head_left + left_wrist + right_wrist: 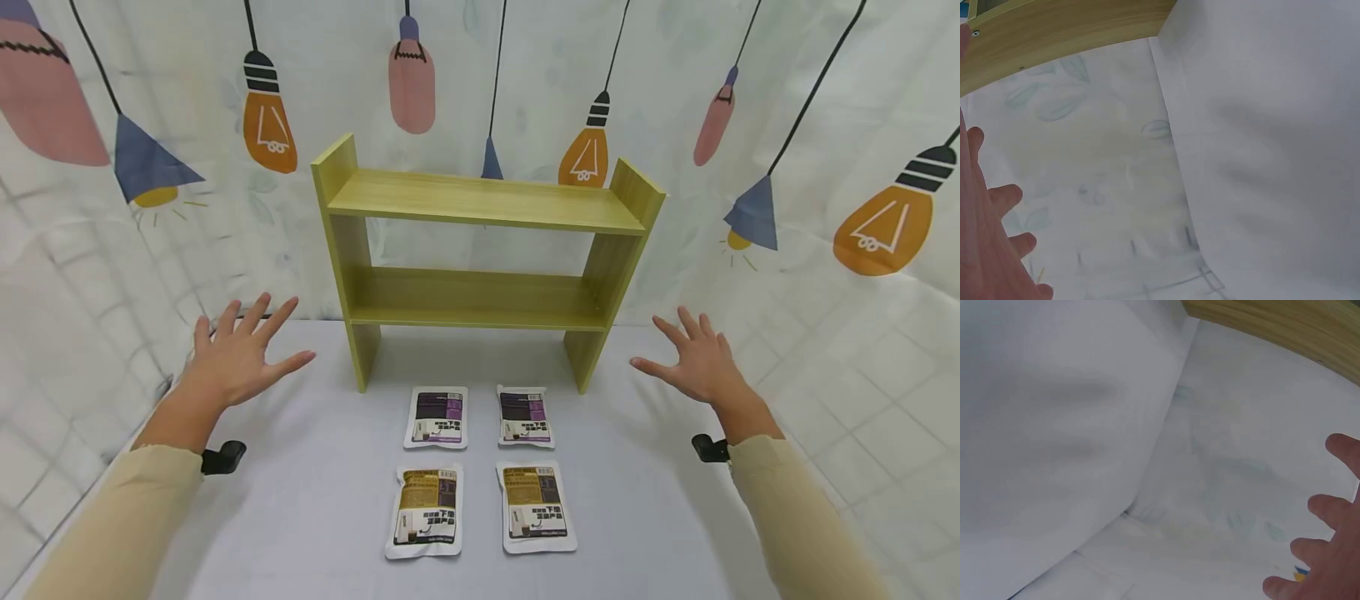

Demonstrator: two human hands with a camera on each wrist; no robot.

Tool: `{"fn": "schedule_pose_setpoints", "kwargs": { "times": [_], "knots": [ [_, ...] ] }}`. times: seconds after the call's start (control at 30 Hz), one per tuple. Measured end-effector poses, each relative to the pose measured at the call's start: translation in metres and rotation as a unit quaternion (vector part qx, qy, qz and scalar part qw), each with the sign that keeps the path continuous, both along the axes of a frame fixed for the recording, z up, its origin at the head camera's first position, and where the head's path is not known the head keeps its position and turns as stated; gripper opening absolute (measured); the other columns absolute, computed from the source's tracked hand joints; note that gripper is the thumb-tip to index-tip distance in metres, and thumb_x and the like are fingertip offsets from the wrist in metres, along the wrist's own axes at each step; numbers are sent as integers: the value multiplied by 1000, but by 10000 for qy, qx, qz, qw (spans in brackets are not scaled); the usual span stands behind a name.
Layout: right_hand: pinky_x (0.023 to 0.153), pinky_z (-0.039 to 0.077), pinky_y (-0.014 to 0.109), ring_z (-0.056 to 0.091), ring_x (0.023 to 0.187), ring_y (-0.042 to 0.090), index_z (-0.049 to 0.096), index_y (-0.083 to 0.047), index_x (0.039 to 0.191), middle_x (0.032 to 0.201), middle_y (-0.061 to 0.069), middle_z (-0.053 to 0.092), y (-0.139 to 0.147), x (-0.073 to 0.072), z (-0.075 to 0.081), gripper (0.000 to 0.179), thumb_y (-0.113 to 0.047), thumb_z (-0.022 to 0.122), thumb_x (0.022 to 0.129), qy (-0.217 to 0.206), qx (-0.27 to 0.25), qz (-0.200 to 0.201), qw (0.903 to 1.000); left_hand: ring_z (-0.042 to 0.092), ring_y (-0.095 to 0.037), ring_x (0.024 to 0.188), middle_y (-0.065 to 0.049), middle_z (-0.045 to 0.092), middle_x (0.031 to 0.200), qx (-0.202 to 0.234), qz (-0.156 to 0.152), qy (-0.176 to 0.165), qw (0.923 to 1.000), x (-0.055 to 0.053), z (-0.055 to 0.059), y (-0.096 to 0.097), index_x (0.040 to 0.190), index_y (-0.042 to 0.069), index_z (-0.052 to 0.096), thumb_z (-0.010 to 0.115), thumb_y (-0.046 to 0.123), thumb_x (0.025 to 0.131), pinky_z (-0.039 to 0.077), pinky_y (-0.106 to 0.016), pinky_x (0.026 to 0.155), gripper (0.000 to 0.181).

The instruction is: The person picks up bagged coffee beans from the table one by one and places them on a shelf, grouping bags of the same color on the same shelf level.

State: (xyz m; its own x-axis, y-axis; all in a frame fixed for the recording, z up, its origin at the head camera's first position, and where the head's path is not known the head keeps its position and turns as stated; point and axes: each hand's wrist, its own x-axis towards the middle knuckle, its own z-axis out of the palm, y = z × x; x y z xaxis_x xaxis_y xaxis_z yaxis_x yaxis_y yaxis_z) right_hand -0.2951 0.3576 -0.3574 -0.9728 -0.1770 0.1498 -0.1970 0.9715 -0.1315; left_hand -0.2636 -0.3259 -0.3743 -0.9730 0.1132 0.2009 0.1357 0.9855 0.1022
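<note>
My left hand (236, 354) hovers over the table's left side with its fingers spread and holds nothing. On the other side my right hand (697, 358) is spread in the same way, also holding nothing. Between them stands a two-tier wooden shelf (480, 300) with bare boards. In front of it lie two white pouches with purple-and-black labels, a left one (437, 417) and a right one (525, 417). Nearer to me are two pouches with gold-and-black labels, one on the left (426, 511) and one on the right (536, 507). Both hands are apart from the shelf and pouches.
A white cloth covers the table (322, 517). Behind the shelf hangs a pale curtain (337, 75) printed with lamps and bulbs, and it continues along both sides. A dark strap piece sits at the left wrist (223, 457) and another at the right wrist (710, 448).
</note>
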Motion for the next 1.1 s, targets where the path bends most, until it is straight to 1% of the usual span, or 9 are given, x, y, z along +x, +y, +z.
{"fn": "schedule_pose_setpoints", "kwargs": {
  "times": [0.13,0.33,0.43,0.57,0.77,0.93,1.1],
  "knots": [
    [112,13,82,7,150,64,32,-13,161,169,29,11,-2,3,-7,96,-71,59,89,120,-102,67,9999,7,-61,150,-21,4,172,34,-12,148,9999,3,-4,3,165,35,-1,44,78,93,-2,-84,109,95],
    [113,14,81,6,151,63,31,-14,161,170,27,10,-8,10,-18,95,-68,62,90,91,-394,156,9991,9,-60,151,-20,7,172,250,-153,246,9993,10,-12,9,166,36,2,47,74,94,-3,-82,113,93],
    [113,16,80,9,150,63,33,-13,161,170,27,12,-13,13,-24,93,-66,63,90,161,-509,224,9983,9,-59,151,-20,8,172,340,-218,307,9987,12,-16,11,166,36,3,50,73,94,-3,-81,113,94],
    [113,18,80,12,151,61,34,-14,160,170,26,14,-19,17,-33,91,-64,64,90,214,-662,309,9971,11,-59,150,-21,12,171,386,-253,422,9980,16,-22,13,166,35,4,52,71,94,2,-81,113,94],
    [113,21,79,12,155,52,32,-19,162,172,20,12,-26,22,-47,90,-63,64,91,149,-976,362,9945,15,-58,150,-22,16,170,573,-288,541,9965,20,-30,19,166,31,9,55,68,94,6,-80,114,93],
    [110,28,78,18,155,48,32,-23,162,171,17,15,-33,29,-54,87,-60,66,92,256,-1327,333,9903,17,-56,151,-23,21,169,859,-455,728,9926,23,-35,25,166,28,13,59,61,95,12,-79,113,91],
    [109,29,78,22,153,48,34,-23,161,170,17,19,-43,37,-58,83,-55,68,92,303,-1668,379,9848,24,-55,149,-23,25,167,1010,-613,1006,9879,25,-39,31,166,25,16,61,56,95,21,-77,112,90]
  ]
}}
